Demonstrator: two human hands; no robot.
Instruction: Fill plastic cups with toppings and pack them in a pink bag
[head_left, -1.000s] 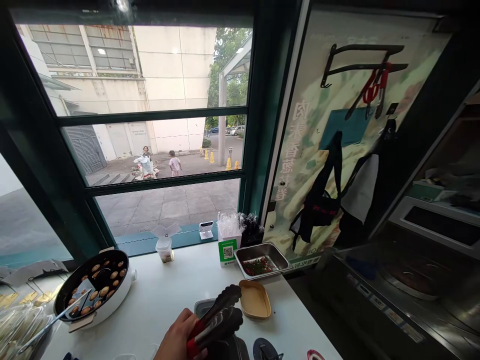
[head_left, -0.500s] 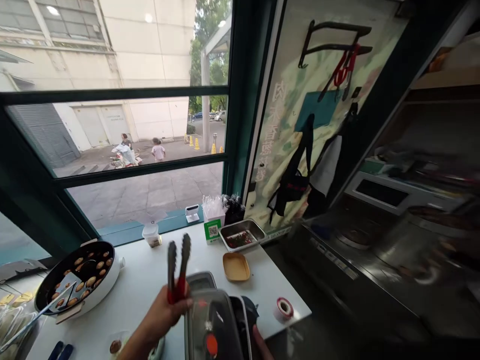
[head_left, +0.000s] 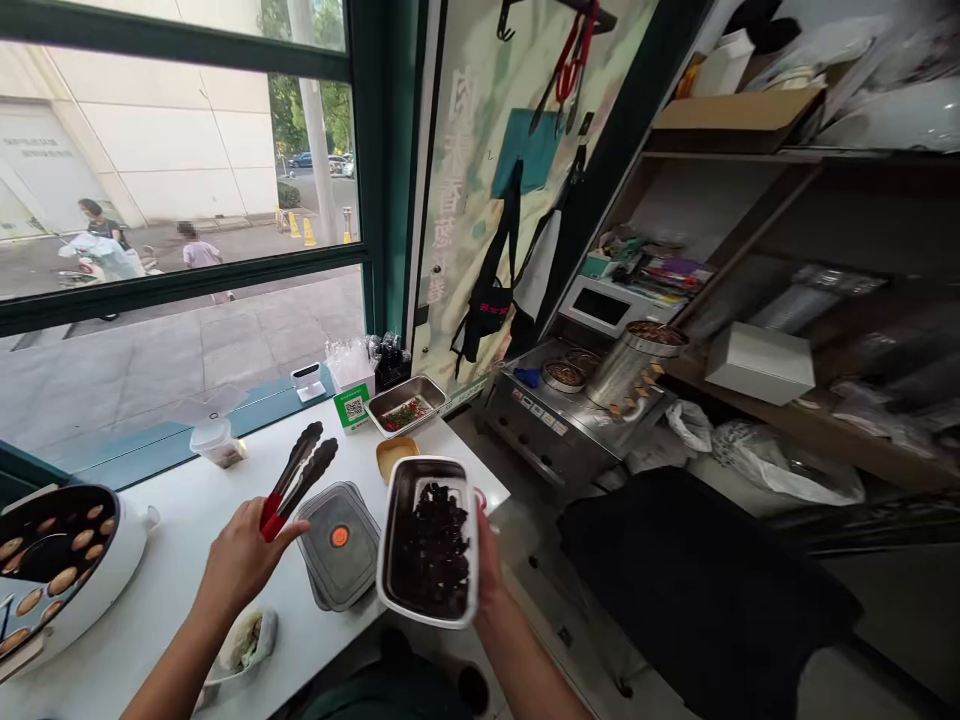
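My left hand [head_left: 241,552] is closed around the red handles of tongs [head_left: 301,470], whose dark scalloped tips point up and stand apart with nothing between them. In my right hand [head_left: 487,560] is a white-rimmed container [head_left: 474,540], gripped by its right side and tilted toward me. Dark, chopped pieces [head_left: 439,545] cover part of its bottom. To its left on the white table lies a grey lid with an orange button [head_left: 340,537], on top of another lid or box. A bowl with pale food [head_left: 247,640] sits below my left wrist.
A round pan of egg-like pieces [head_left: 71,570] stands at the left. Along the window are a plastic tub [head_left: 216,440], a QR-code sign [head_left: 354,407] and a metal tray [head_left: 409,402]. A tan dish [head_left: 394,458] is behind the container. At right are a steel cooker [head_left: 547,400] and a black-covered surface [head_left: 697,590].
The container has come up off the table in my right hand, and its dark contents now show. The lid lies beside it. My view has swung right; the tongs stay in my left hand, opened wider.
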